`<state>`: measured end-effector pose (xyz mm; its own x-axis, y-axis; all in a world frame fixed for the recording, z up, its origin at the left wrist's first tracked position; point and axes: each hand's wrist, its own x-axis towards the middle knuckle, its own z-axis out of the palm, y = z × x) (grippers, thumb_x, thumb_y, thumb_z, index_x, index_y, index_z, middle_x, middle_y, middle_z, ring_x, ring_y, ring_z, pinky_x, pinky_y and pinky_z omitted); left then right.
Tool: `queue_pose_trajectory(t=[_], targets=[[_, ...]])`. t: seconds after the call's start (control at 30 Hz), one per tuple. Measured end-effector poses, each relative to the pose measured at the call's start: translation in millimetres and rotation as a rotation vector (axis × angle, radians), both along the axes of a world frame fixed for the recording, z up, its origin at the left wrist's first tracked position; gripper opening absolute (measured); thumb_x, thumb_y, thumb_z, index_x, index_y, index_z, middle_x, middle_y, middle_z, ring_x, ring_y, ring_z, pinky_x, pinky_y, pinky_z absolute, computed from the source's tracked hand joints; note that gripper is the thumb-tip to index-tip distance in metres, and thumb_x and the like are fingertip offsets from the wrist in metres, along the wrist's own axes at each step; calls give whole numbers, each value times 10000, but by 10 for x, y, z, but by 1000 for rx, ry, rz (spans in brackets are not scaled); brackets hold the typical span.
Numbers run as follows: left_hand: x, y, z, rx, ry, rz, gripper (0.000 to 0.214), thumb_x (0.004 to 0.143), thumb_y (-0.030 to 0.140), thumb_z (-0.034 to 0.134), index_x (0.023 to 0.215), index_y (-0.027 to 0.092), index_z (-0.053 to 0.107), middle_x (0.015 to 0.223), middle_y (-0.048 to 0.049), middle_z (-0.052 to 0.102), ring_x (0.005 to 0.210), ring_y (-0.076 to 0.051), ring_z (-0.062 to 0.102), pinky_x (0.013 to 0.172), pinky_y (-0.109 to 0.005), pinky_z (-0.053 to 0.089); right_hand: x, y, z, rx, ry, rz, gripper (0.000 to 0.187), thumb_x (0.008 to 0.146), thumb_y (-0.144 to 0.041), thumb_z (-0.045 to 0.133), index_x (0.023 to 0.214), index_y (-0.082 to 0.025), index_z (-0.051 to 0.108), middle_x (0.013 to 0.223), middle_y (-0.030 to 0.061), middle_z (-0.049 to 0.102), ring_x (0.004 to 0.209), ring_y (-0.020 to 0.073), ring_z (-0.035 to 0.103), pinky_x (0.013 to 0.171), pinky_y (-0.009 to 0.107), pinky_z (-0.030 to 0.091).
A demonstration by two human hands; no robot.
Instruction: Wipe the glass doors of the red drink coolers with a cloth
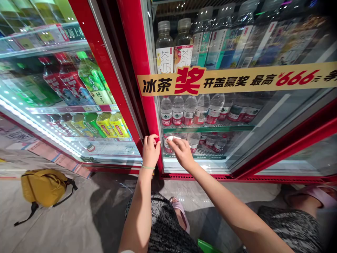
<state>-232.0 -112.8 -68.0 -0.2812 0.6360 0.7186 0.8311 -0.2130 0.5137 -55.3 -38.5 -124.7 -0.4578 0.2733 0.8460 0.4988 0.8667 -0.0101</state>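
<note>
Red metal edges the drinks cooler, and the left hand (151, 151) is curled around that red door frame (147, 105) low down, fingers clenched over its edge, which looks like a way to brace the crouching body and keep the door from swinging. Just to its right, the right hand (183, 153) pinches a small white cloth (172, 138) in its fingertips and presses it flat against the bottom of the glass door (263, 116), so the wad sits between fingers and pane, near the lowest shelf. Behind the glass, water bottles (184, 110) stand in a row with labels facing out, and tea bottles (164, 49) fill the shelf above; a yellow banner sticker (237, 80) runs across the pane at mid-height. A second cooler (79, 88) stands to the left, stocked with green and yellow bottles. On the tiled floor (92, 211) at near left a yellow backpack (43, 186) lies slumped, well apart from both hands.
</note>
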Motion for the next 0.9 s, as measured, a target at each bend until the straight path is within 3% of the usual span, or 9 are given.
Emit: queue_pose_trajectory(t=[0.13, 0.33, 0.5, 0.57, 0.7, 0.77, 0.9], targets=[[-60, -44, 17, -40, 16, -43, 211, 940, 139, 607, 1124, 239, 580, 1011, -13, 539, 825, -129, 613, 824, -294, 541, -22, -72, -267, 87, -294, 141, 474, 1008, -103, 527, 1454, -255, 580, 1222, 75, 722, 1001, 203, 625, 870, 340, 566], [-89, -61, 12, -39, 36, -65, 216, 953, 139, 588, 1140, 247, 597, 1036, -22, 564, 859, -133, 627, 846, -292, 547, -130, -23, -217, 8, -193, 47, 521, 1019, -128, 521, 1522, -265, 514, 1334, 107, 680, 1182, 232, 590, 1035, 392, 515], [-36, -43, -20, 1, 4, -17, 154, 953, 179, 613, 1097, 232, 619, 1017, -25, 575, 844, -136, 632, 832, -292, 549, 11, -41, -397, 48, -311, 165, 474, 1001, -119, 568, 1451, -268, 586, 1228, 83, 716, 1014, 188, 644, 878, 321, 559], [4, -57, -29, -5, -13, -1, 137, 967, 207, 607, 1099, 232, 635, 1006, -27, 596, 853, -140, 643, 821, -287, 548, 95, -36, -381, 10, -252, 132, 489, 997, -118, 575, 1462, -270, 579, 1215, 88, 710, 1045, 194, 643, 906, 329, 557], [86, -57, -13, 22, -6, -1, 142, 983, 251, 610, 1110, 229, 668, 959, -27, 639, 870, -149, 660, 819, -284, 546, 184, 26, -164, -32, -3, -43, 481, 1000, -136, 578, 1460, -277, 590, 1240, 104, 689, 1167, 226, 622, 1011, 375, 527], [121, -36, 4, 41, 7, -9, 143, 991, 256, 602, 1108, 228, 679, 980, -35, 660, 888, -150, 670, 842, -289, 549, 243, 44, -124, -5, -58, -23, 444, 1007, -146, 571, 1434, -261, 615, 1232, 102, 698, 1142, 221, 638, 1001, 366, 532], [183, -14, 15, 68, 32, 0, 156, 1015, 291, 568, 1077, 229, 696, 989, -47, 695, 905, -156, 690, 833, -291, 558, 436, 35, -233, 18, -323, 103, 401, 1029, -156, 528, 1395, -273, 642, 1196, 65, 733, 1040, 184, 675, 922, 320, 567]])
